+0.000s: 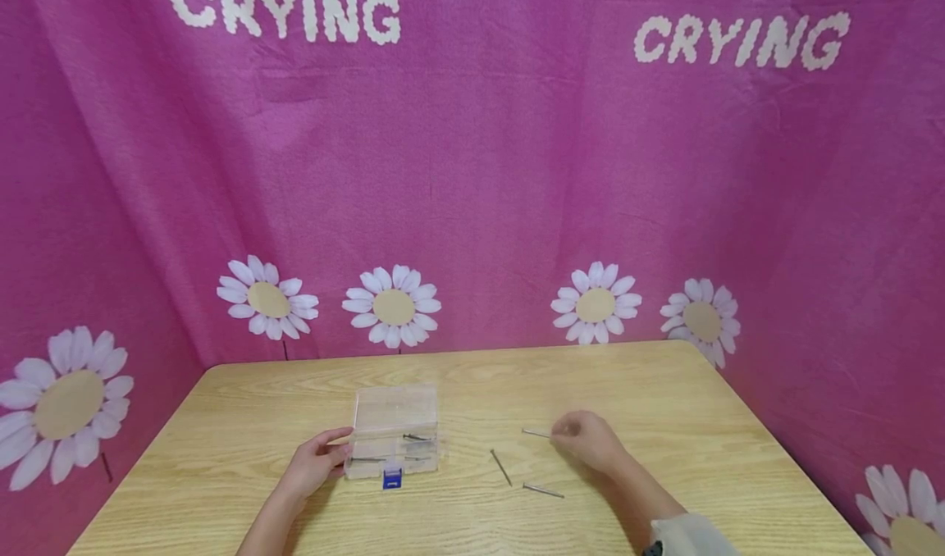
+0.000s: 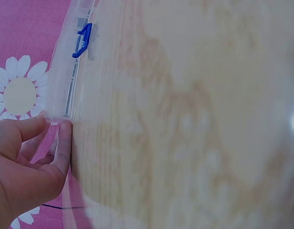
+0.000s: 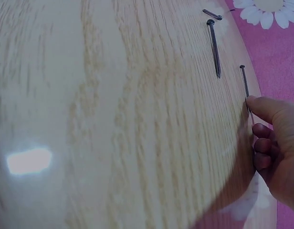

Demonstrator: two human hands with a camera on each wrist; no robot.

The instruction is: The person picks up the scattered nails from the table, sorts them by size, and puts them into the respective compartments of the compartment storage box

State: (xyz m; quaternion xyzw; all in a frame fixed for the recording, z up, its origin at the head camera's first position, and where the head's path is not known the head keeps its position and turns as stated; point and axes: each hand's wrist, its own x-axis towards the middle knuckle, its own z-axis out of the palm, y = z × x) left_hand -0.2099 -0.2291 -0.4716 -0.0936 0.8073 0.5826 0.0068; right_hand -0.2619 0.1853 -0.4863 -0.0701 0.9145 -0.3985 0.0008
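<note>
A clear plastic box (image 1: pixel 394 408) stands on the table with its lid raised and a blue latch (image 1: pixel 392 479) at the front. Several nails (image 1: pixel 417 437) lie in its compartments. At the box's left side, my left hand (image 1: pixel 312 467) holds the edge with thumb and fingertips, the thumb above in the left wrist view. Over on the right, my right hand (image 1: pixel 591 439) pinches a long nail (image 3: pixel 245 81) between thumb and fingers, its head pointing toward the box. Two more nails, one slanted (image 1: pixel 500 467) and one nearer the front (image 1: pixel 543 489), lie between box and right hand.
The wooden table (image 1: pixel 221 425) has light grain and rounded far corners. A pink cloth (image 1: pixel 472 170) with daisies and white lettering hangs behind it and along both sides.
</note>
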